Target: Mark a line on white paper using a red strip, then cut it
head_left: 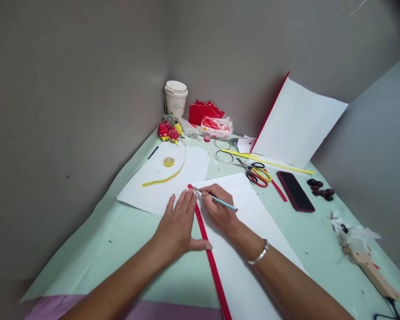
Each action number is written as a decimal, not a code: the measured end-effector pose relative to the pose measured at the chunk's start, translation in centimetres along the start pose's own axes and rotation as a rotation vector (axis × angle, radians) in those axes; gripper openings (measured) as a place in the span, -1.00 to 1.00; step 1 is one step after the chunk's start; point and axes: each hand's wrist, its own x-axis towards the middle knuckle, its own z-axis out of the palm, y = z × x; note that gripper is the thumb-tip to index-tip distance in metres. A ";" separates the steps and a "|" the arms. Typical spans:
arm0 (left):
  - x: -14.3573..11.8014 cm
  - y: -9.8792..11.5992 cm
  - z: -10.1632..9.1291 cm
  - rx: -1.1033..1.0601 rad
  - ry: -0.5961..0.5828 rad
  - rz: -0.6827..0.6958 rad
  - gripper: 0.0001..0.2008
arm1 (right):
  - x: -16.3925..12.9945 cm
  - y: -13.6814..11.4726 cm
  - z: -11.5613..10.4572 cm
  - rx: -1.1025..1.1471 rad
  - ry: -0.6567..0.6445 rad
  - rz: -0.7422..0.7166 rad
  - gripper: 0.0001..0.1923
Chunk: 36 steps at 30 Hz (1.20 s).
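Note:
In the head view a long red strip (205, 235) runs along the left edge of a white sheet (253, 284). My left hand (177, 226) lies flat and spread over the strip, its fingertips near the far end and its thumb farther down. A slim light blue pen (224, 203) with a red end is gripped in my right hand (222, 209). Its tip meets the strip's far end, close to my left fingertips. My right hand rests on the white sheet.
Another white paper (146, 178) carries a tape roll (169, 162) and a yellow strip (163, 180). Scissors (253, 171), a phone (295, 191) and a glue gun (370, 271) lie to the right. Behind stand a lidded cup (176, 98) and a red-edged white board (296, 120).

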 end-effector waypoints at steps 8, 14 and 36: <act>0.0 -0.2 0.5 -0.044 0.039 0.012 0.29 | -0.1 -0.2 -0.2 0.005 -0.004 -0.006 -0.78; 0.0 -0.2 0.4 -0.048 0.023 0.000 0.28 | -0.1 -0.3 -0.3 0.004 -0.013 -0.005 -0.79; 0.0 -0.6 1.2 -0.057 0.092 0.047 0.27 | -0.5 -0.5 -0.6 -0.028 -0.037 -0.010 -0.77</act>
